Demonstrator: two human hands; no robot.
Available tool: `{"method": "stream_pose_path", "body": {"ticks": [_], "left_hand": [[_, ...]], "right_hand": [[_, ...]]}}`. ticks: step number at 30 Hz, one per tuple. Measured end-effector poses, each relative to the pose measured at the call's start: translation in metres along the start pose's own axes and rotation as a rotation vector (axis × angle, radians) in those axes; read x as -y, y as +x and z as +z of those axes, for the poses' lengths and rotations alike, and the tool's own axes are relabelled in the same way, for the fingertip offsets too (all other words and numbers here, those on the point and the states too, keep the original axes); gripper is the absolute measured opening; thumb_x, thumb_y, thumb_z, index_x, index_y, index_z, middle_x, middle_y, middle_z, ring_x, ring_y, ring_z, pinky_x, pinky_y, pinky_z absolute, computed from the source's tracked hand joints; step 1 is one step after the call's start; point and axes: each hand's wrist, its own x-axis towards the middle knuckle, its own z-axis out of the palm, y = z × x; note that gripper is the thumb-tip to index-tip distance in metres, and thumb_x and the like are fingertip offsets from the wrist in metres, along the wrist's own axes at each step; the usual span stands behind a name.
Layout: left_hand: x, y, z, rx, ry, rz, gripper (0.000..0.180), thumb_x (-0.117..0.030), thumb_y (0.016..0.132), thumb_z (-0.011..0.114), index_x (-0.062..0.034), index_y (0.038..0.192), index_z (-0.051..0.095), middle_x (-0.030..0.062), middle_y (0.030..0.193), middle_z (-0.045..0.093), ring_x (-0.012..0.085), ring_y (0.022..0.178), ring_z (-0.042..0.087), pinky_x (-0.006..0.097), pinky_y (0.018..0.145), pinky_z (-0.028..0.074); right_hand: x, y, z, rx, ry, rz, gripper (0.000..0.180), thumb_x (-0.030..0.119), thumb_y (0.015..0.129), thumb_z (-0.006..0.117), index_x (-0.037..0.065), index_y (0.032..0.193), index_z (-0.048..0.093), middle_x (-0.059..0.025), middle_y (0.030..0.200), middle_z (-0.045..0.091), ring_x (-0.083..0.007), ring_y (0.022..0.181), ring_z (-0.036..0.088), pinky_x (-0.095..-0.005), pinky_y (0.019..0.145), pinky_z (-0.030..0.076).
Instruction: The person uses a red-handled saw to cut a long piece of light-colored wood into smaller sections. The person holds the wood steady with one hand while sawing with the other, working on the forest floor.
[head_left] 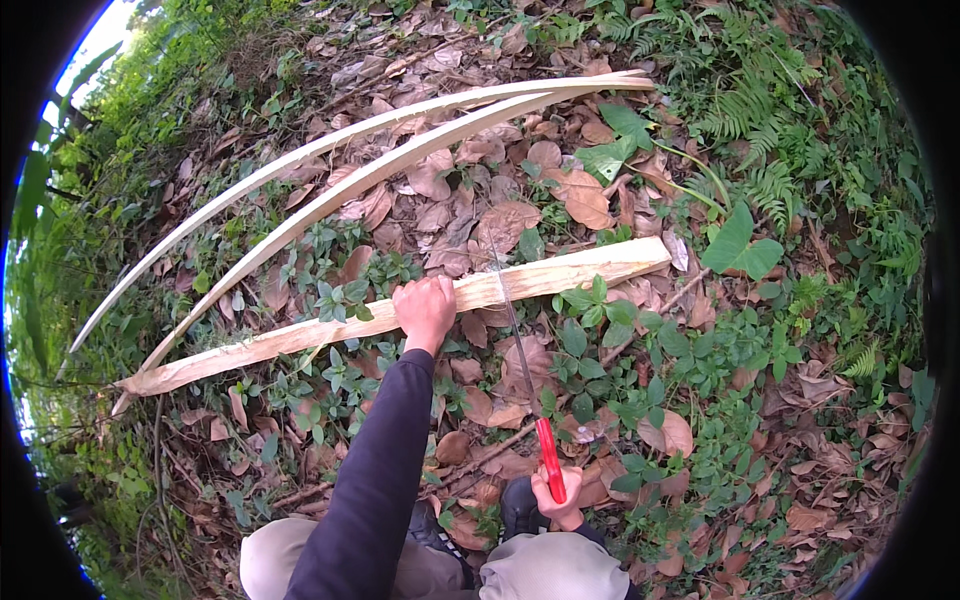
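Note:
A pale, rough-hewn length of wood lies across the leafy ground in front of me. My left hand is closed over it near its middle, pressing from above. In my right hand, close to my knees, is the red handle of a hand saw. Its thin blade runs away from me and crosses the wood to the right of my left hand. Blade and wood meet there; how deep the blade sits I cannot tell.
Two long, thin wooden strips lie beyond the wood, meeting at the far right. Dry brown leaves and low green plants cover the ground. Ferns grow at the right. My shoes and bent knees are at the near edge.

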Motion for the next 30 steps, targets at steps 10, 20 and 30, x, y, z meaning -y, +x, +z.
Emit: {"method": "stream_pose_path", "body": {"ticks": [10,20,30], "left_hand": [[0.035,0.005,-0.002,-0.044,-0.160,0.142,0.045,-0.032,0.100,0.047,-0.0077,0.069,0.067,0.0128,0.074,0.069,0.0331,0.072,0.068,0.047,0.070,0.050],[0.053,0.003,-0.019,0.082,-0.069,0.065,0.051,-0.031,0.095,0.043,-0.0018,0.065,0.071,0.0215,0.066,0.066,0.0393,0.062,0.066,0.048,0.065,0.053],[0.054,0.007,-0.027,0.001,0.063,0.191,0.043,-0.029,0.092,0.048,-0.0066,0.064,0.070,0.0174,0.069,0.069,0.0366,0.063,0.068,0.047,0.061,0.053]], "right_hand": [[-0.006,-0.007,-0.005,-0.028,0.011,0.105,0.027,0.007,0.076,0.069,0.007,0.058,0.050,-0.0079,0.049,0.047,-0.0241,0.042,0.055,-0.0352,0.046,0.041],[-0.008,0.007,0.011,-0.006,-0.043,0.090,0.026,0.007,0.076,0.068,0.006,0.057,0.050,-0.0071,0.048,0.046,-0.0229,0.041,0.052,-0.0343,0.044,0.039],[-0.019,0.019,0.018,-0.043,-0.032,0.064,0.024,0.011,0.077,0.070,0.005,0.061,0.054,-0.0076,0.052,0.053,-0.0199,0.045,0.055,-0.0351,0.047,0.041]]}}
